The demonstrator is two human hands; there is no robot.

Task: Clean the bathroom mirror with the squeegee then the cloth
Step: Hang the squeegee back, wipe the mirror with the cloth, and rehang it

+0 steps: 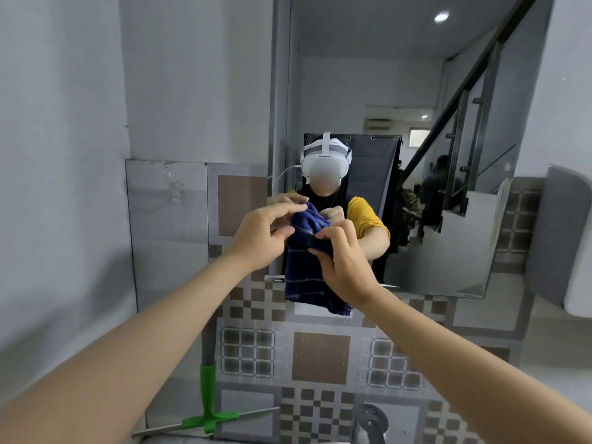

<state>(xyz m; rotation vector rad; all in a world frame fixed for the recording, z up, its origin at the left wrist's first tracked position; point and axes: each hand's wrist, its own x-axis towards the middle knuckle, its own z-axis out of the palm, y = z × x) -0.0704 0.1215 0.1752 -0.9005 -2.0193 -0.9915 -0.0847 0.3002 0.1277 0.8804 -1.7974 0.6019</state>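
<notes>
Cloth [307, 261] hangs lengthwise downward, pinched by left hand [259, 235] and right hand [342, 261].

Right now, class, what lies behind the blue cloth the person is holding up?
Behind the blue cloth held by the left hand and right hand are the mirror and the patterned tiles below. The mirror's lower edge there is covered.

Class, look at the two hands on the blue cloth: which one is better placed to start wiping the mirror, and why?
Probably the right hand: its fingers pinch the bunched top of the blue cloth firmly, directly before the mirror. The left hand touches it only at the fingertips.
</notes>
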